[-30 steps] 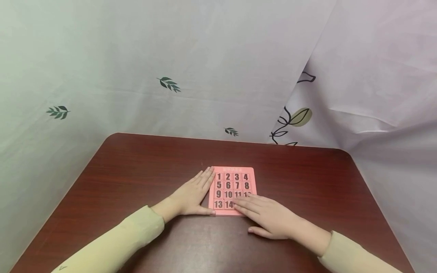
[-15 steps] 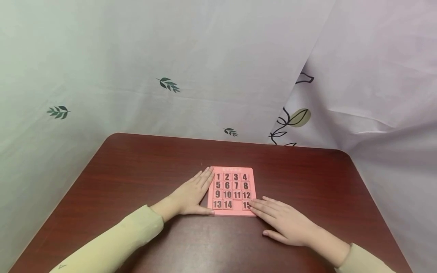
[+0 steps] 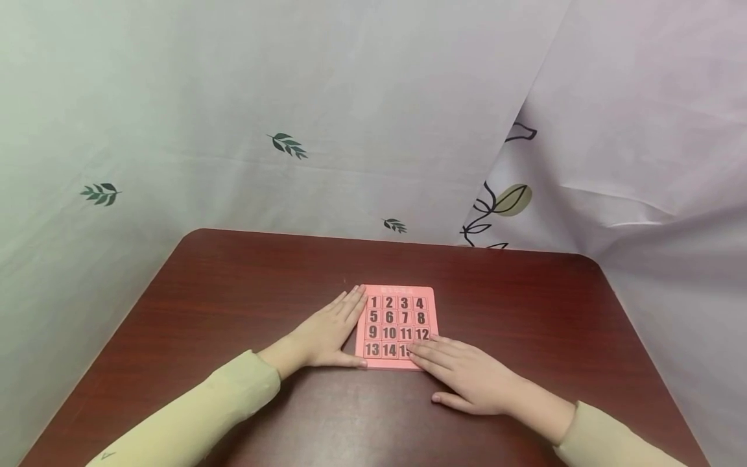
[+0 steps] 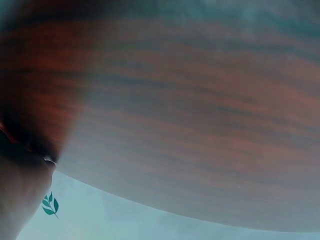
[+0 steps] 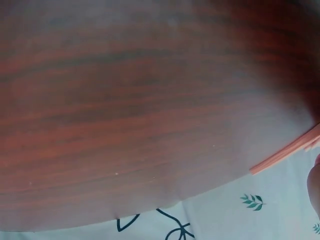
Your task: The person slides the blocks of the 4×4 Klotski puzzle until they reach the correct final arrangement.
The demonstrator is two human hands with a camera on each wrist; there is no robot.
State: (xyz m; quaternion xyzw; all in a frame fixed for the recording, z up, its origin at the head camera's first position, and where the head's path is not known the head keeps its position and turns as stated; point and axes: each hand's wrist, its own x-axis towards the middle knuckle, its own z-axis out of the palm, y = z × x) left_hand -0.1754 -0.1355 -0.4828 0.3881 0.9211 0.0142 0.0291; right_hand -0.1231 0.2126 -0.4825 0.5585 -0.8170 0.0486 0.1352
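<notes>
A pink number sliding puzzle [image 3: 388, 364] lies flat on the table, its numbered tiles in rows. My left hand [image 3: 327, 334] rests along its left side, fingers straight at the upper edge and thumb at the lower left corner. With extended fingertips, my right hand [image 3: 473, 376] touches the 15 tile [image 3: 404, 351] in the bottom row, beside 14. Those fingers cover part of the 15 and the lower right corner. In the left wrist view only a blurred bit of the hand [image 4: 22, 195] appears. The right wrist view catches the puzzle's edge [image 5: 285, 152] and part of a finger [image 5: 314, 187].
A dark red wood-grain table [image 3: 262, 272] with rounded far corners carries the puzzle near its middle. Pale cloth [image 3: 350, 97] with leaf prints hangs behind and at both sides of it.
Half a second ago the 15 tile stood at the right end of the bottom row; it now sits one place left, next to 14. The right hand moved right, then back left. The left hand stayed put.
</notes>
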